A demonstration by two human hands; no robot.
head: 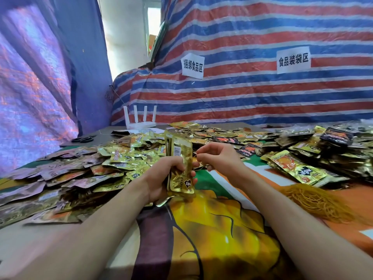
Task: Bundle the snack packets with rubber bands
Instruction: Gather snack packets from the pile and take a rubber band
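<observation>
Fig.: bundling stn. Striped woven tarp (242, 93) (red/blue/white, creased) backs a table under a printed cloth (218, 235), smooth, orange/yellow/green. Loose snack packets (80, 174), flat crinkly foil pouches, gold w/ some black, lie heaped left & right of centre. A tangled pile of rubber bands (314, 201), thin tan loops, lies on the cloth at right. Centre, above cloth: left hand (159, 178) clenched round the lower half of an upright stack of gold packets (181, 158); right hand (220, 156), just beside the stack, fingers curled, pinching one rubber band (201, 165) (faint, hard to trace). Judged step: looping band over stack. Keep edges squared & grip firm, as foil is slippery; stretch loop wide, seat at mid-height, double if slack.
</observation>
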